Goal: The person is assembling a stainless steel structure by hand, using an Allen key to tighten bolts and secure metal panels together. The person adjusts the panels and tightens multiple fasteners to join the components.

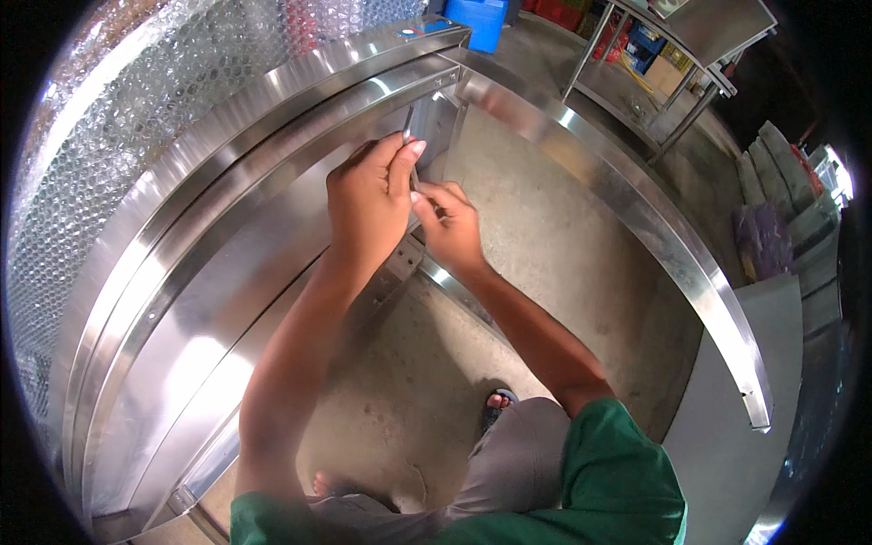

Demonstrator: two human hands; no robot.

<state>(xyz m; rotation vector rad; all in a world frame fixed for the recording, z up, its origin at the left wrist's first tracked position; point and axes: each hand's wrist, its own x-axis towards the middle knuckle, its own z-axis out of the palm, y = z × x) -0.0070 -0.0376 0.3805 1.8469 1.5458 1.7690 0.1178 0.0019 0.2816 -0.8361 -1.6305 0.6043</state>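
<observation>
Near the corner of a stainless steel frame [300, 113], both my hands are closed on one thin metal rod [408, 123]. My left hand [369, 198] pinches it between thumb and fingers, and its upper end sticks out above that grip, pointing toward the frame's corner. Slightly lower and to the right, my right hand [451, 229] pinches the rod's lower part. Fingers hide much of its length, so its exact kind does not show. A curved-looking steel bar [627, 186] runs from the corner to the right.
Bubble wrap [209, 77] covers something along the upper left. A blue container [477, 20] stands beyond the corner. At the upper right is a metal table [627, 136] with crates beneath. A grey flat sheet [740, 363] lies at the right, by a purple bundle [761, 241].
</observation>
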